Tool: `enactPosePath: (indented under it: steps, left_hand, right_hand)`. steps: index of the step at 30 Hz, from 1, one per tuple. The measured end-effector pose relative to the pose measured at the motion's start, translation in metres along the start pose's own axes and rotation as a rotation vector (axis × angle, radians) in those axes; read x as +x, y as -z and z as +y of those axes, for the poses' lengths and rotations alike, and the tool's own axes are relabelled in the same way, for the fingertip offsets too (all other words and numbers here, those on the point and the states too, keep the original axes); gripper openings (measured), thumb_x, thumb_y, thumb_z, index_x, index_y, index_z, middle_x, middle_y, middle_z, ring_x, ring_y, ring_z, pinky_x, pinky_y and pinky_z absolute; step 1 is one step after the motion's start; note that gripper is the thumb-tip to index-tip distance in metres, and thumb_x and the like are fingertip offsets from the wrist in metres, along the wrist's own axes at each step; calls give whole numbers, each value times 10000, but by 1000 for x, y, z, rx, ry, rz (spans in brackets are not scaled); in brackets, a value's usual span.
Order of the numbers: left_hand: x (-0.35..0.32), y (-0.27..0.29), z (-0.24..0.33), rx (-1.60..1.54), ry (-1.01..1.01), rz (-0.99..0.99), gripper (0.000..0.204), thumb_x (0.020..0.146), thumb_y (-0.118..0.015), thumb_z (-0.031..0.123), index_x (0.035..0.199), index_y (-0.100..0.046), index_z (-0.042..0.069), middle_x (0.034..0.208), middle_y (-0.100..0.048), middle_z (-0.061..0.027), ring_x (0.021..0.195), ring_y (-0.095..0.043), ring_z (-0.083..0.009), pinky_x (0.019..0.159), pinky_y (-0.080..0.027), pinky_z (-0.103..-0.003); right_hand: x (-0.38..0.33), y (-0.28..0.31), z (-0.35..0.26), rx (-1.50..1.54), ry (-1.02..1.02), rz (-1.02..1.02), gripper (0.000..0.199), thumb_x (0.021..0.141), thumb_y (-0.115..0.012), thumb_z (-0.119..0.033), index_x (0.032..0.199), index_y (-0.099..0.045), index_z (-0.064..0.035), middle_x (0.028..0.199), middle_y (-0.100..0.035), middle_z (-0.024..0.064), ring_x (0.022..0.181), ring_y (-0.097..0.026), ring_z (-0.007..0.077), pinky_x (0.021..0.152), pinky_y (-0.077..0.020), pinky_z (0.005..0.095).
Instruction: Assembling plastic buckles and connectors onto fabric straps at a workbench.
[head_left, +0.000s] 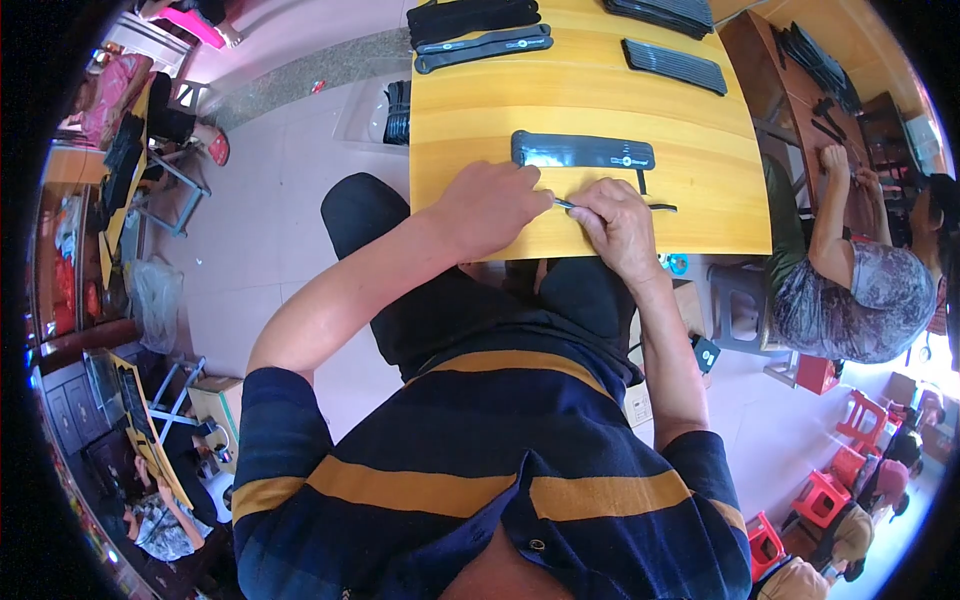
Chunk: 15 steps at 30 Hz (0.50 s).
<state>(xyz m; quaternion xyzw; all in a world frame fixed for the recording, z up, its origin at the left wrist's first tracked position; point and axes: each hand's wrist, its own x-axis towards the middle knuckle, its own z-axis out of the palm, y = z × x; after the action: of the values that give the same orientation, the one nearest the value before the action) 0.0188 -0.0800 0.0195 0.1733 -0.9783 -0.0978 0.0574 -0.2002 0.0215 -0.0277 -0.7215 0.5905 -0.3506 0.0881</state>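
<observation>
Two hands: left hand [490, 205], right hand [618, 222] grips pinched on thin strip [566, 204] between them.

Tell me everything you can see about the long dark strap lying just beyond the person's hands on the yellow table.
The dark strap is a long, flat, dark grey band, rubbery or leathery in look, with a small pale mark near its right end. It lies crosswise on the yellow table, just beyond both hands. The left hand lies at its near edge; actual contact is unclear.
</observation>
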Motion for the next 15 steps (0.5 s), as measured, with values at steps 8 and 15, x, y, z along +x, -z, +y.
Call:
enactPosePath:
  steps: [8, 15]
  left_hand:
    - [5, -6, -12, 63, -54, -32, 262, 914, -607, 104, 1146, -715, 160, 970, -664, -101, 932, -706, -297, 706, -556, -449]
    - [2, -12, -28, 66, -70, -57, 373, 901, -615, 85, 1246, -689, 208, 972, -650, -67, 930, -688, -291, 712, -552, -448]
  right_hand:
    - [1, 4, 4, 3, 30, -28, 100, 844, -764, -131, 910, -737, -61, 857, -668, 103, 849, -647, 326, 782, -527, 435]
    - [4, 7, 5, 9, 56, -56, 103, 856, -753, -134, 912, -717, -56, 862, -664, 117, 850, -643, 341, 787, -524, 441]
